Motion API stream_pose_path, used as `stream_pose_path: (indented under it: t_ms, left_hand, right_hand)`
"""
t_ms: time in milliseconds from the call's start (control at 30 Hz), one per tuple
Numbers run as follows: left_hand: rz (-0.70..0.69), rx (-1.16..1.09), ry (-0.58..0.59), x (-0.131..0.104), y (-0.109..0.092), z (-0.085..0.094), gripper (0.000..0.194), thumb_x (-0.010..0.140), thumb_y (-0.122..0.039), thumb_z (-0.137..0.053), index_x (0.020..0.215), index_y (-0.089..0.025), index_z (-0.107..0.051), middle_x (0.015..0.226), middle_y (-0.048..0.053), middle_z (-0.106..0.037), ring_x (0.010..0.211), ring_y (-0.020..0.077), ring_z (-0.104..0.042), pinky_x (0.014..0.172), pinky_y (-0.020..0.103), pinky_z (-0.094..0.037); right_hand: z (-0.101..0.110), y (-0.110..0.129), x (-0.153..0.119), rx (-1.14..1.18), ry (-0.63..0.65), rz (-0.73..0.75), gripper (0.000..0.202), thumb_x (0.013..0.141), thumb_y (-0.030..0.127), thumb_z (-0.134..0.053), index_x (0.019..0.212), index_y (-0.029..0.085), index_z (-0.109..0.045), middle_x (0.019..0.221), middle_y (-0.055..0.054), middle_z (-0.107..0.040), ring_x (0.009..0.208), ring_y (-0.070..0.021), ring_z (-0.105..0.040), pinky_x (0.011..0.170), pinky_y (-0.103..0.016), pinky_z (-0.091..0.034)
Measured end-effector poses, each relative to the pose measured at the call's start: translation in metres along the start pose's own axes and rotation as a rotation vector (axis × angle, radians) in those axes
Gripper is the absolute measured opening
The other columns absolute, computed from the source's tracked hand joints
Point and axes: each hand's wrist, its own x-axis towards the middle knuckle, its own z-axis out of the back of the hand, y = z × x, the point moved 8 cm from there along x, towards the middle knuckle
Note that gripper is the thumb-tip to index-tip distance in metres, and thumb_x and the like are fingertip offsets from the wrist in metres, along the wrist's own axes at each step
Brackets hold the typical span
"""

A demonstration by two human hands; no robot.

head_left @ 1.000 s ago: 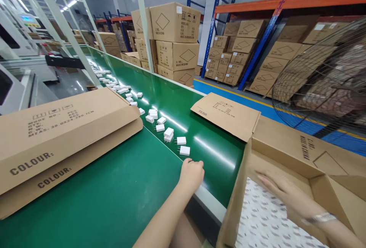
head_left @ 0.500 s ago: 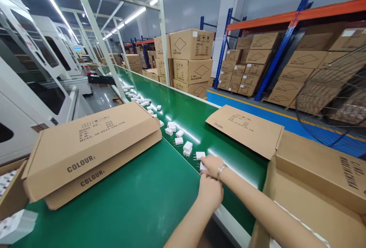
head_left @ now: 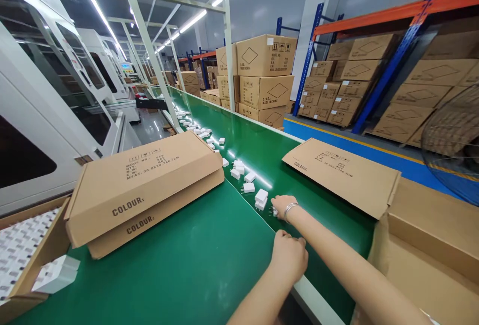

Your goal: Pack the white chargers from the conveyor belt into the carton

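My right hand (head_left: 285,206), with a bracelet at the wrist, reaches over the green conveyor belt (head_left: 318,200). Its fingers are closed over a white charger plug (head_left: 275,211), whose metal prongs stick out at the left. Just in front of it on the belt lie two stacked white chargers (head_left: 261,198), and more form a loose line farther up. My left hand (head_left: 290,255) is curled closed above the belt's near rail, nearer to me. Whatever its fingers may hold is hidden.
Two closed cartons (head_left: 157,175) lie stacked on the green side table (head_left: 179,260). An open box of chargers (head_left: 26,250) and white blocks (head_left: 56,273) are at left. At right stands an open carton (head_left: 430,270), its flap (head_left: 342,172) over the belt. A fan (head_left: 452,140) stands beyond.
The view has swung left. My right hand has closed over the chargers beside it, and the one lying by its fingertips is now covered. My left hand has drawn apart from the right.
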Motion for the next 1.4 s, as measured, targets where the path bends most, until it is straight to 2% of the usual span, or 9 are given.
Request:
stream_pose_path:
  t_ms: [133, 267, 433, 567, 700, 1033, 1200, 1300, 1400]
  left_hand:
    - [-0.007, -0.007, -0.020, 0.000, 0.001, 0.000, 0.019, 0.078, -0.020, -0.040, 0.076, -0.014, -0.058, 0.068, 0.008, -0.065, 0.066, 0.0191, -0.059, 0.070, 0.035, -0.037]
    - [0.009, -0.050, -0.048, -0.002, 0.002, 0.004, 0.019, 0.078, -0.021, -0.041, 0.078, -0.015, -0.059, 0.068, 0.007, -0.065, 0.068, 0.0192, -0.060, 0.071, 0.034, -0.037]
    - [0.015, -0.061, -0.066, 0.000, 0.001, 0.007, 0.019, 0.078, -0.020, -0.041, 0.077, -0.016, -0.059, 0.070, 0.007, -0.066, 0.070, 0.0193, -0.061, 0.072, 0.034, -0.037]
    - [0.019, -0.056, -0.066, 0.001, 0.002, 0.007, 0.020, 0.079, -0.017, -0.040, 0.077, -0.017, -0.059, 0.067, 0.005, -0.065, 0.068, 0.0183, -0.061, 0.071, 0.033, -0.036]
    - [0.020, -0.014, -0.077, 0.002, 0.003, 0.009, 0.021, 0.080, -0.017, -0.039, 0.077, -0.017, -0.060, 0.068, 0.005, -0.066, 0.070, 0.0183, -0.061, 0.070, 0.033, -0.035]
    - [0.021, 0.098, -0.049, -0.002, -0.003, 0.006, 0.031, 0.083, -0.016, -0.033, 0.069, -0.013, -0.060, 0.059, 0.007, -0.063, 0.058, 0.0186, -0.060, 0.071, 0.035, -0.033]
    - [0.027, 0.120, -0.069, -0.002, -0.002, 0.009, 0.029, 0.083, -0.016, -0.033, 0.069, -0.014, -0.059, 0.058, 0.006, -0.063, 0.058, 0.0177, -0.060, 0.073, 0.033, -0.033]
    - [0.026, 0.125, -0.073, -0.003, -0.001, 0.008, 0.029, 0.082, -0.015, -0.033, 0.069, -0.015, -0.059, 0.058, 0.006, -0.063, 0.058, 0.0179, -0.059, 0.073, 0.033, -0.033]
    - [0.021, 0.118, -0.075, -0.003, -0.002, 0.009, 0.028, 0.082, -0.015, -0.033, 0.069, -0.015, -0.058, 0.058, 0.005, -0.063, 0.058, 0.0181, -0.059, 0.073, 0.033, -0.033]
  right_hand:
    - [0.002, -0.007, 0.001, 0.174, -0.043, -0.031, 0.026, 0.085, 0.031, -0.052, 0.106, 0.016, -0.054, 0.110, -0.006, -0.055, 0.096, -0.0194, -0.054, 0.082, -0.042, -0.046]
    - [0.010, -0.042, -0.028, 0.480, -0.145, -0.017, 0.028, 0.083, 0.035, -0.054, 0.102, 0.014, -0.055, 0.097, -0.008, -0.061, 0.087, -0.0209, -0.059, 0.077, -0.038, -0.047]
    - [-0.005, -0.074, -0.107, 1.081, -0.171, 0.064, 0.042, 0.089, 0.049, -0.033, 0.102, 0.016, -0.055, 0.088, -0.009, -0.065, 0.070, -0.0139, -0.062, 0.066, -0.025, -0.051]
    - [-0.037, -0.079, -0.176, 2.039, -0.092, 0.015, 0.039, 0.074, 0.050, -0.061, 0.099, 0.019, -0.060, 0.086, -0.006, -0.066, 0.055, -0.0087, -0.056, 0.052, -0.018, -0.050]
    - [-0.055, -0.079, -0.226, 2.332, -0.064, 0.012, 0.041, 0.065, 0.050, -0.069, 0.096, 0.024, -0.066, 0.087, -0.006, -0.066, 0.068, -0.0121, -0.059, 0.061, -0.020, -0.051]
    - [-0.050, -0.053, -0.270, 2.478, 0.051, 0.247, 0.032, 0.073, 0.039, -0.066, 0.100, 0.023, -0.065, 0.085, -0.003, -0.065, 0.061, -0.0049, -0.055, 0.054, -0.011, -0.043]
    - [-0.056, -0.053, -0.271, 2.417, -0.022, 0.136, 0.040, 0.067, 0.051, -0.068, 0.096, 0.024, -0.065, 0.087, -0.004, -0.066, 0.073, -0.0099, -0.059, 0.061, -0.016, -0.046]
    - [-0.060, -0.084, -0.281, 2.054, -0.176, -0.067, 0.049, 0.065, 0.061, -0.062, 0.098, 0.025, -0.062, 0.096, -0.006, -0.063, 0.085, -0.0191, -0.059, 0.071, -0.028, -0.048]
    - [-0.064, -0.148, -0.304, 1.359, -0.370, -0.330, 0.052, 0.063, 0.059, -0.063, 0.102, 0.026, -0.055, 0.103, -0.008, -0.061, 0.092, -0.0279, -0.056, 0.078, -0.040, -0.045]
